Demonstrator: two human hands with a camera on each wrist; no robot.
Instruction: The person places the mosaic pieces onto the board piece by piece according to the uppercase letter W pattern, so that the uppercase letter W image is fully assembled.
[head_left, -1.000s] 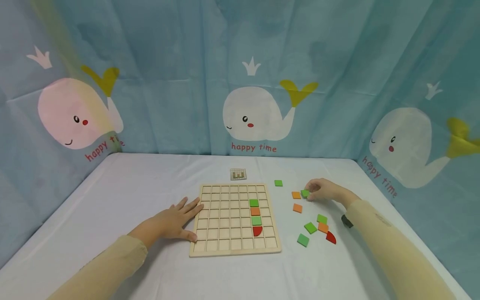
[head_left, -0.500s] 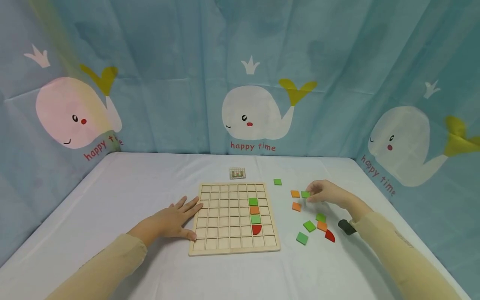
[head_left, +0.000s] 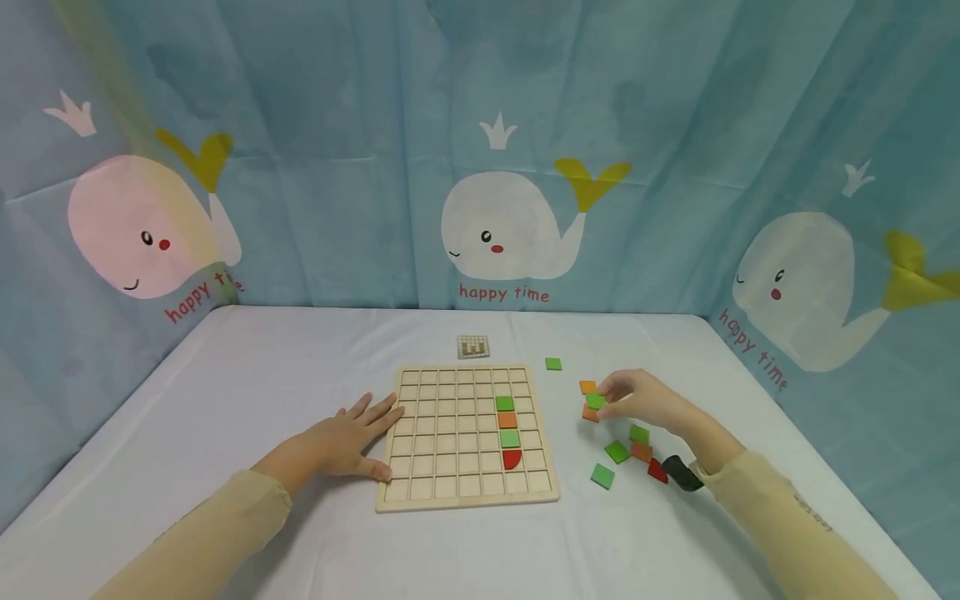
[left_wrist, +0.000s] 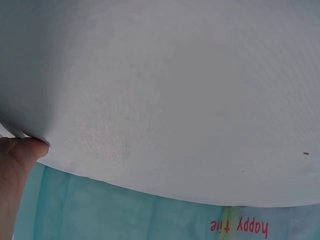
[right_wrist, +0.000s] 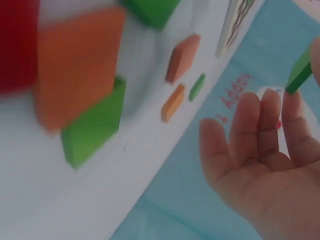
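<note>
My right hand (head_left: pixel 637 398) pinches a green square tile (head_left: pixel 596 402) between thumb and index finger, over the loose tiles right of the board. In the right wrist view the same green tile (right_wrist: pixel 300 72) is at the fingertips, the other fingers spread apart. My left hand (head_left: pixel 347 442) lies flat with spread fingers at the left edge of a wooden grid board (head_left: pixel 438 469). One column of the board holds a green tile (head_left: pixel 505 403), an orange tile (head_left: pixel 507 420), a light green tile (head_left: pixel 509 439) and a red quarter-round tile (head_left: pixel 512 459).
Orange tiles (head_left: pixel 588 387) lie beside the right hand. Nearer the front are a green tile (head_left: pixel 602 476), another orange tile (head_left: pixel 641 451) and a red piece (head_left: pixel 657 471). One green tile (head_left: pixel 553 364) lies farther back. A small pattern card (head_left: pixel 473 347) sits behind the board.
The right hand has lifted the green tile and carried it left and slightly toward the front, over the orange tiles. The left hand has stayed on the board's edge.
</note>
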